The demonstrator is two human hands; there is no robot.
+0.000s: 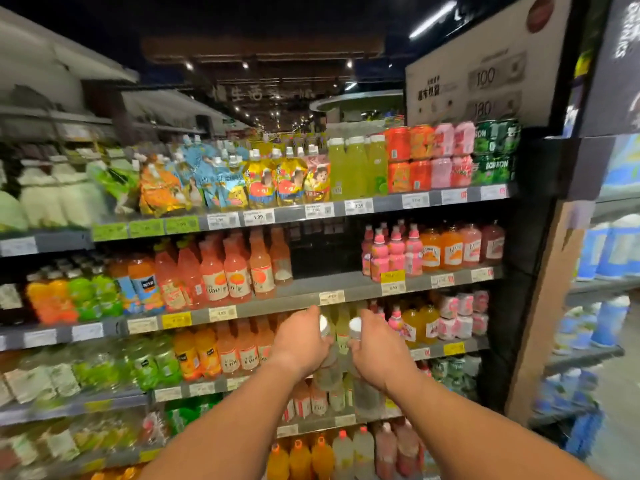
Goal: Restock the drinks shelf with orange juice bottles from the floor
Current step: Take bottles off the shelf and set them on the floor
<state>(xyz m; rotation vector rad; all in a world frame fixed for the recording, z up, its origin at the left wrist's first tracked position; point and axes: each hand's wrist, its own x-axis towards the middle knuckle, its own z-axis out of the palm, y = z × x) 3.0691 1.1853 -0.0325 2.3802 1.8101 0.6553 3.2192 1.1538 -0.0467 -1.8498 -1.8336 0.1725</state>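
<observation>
My left hand grips a pale, white-capped bottle by its neck, and my right hand grips a second pale, white-capped bottle the same way. Both bottles hang upright, side by side, in front of the drinks shelf, level with its third tier. Motion blur hides their labels, and the liquid looks whitish-yellow rather than orange. Orange juice bottles stand on the third tier to the left of my hands. More orange bottles stand on the bottom tier.
A dark empty gap opens in the second tier between pink-orange bottles and small pink bottles. Pouches and cans fill the top tier. A black end panel closes the shelf on the right; blue packs stand beyond it.
</observation>
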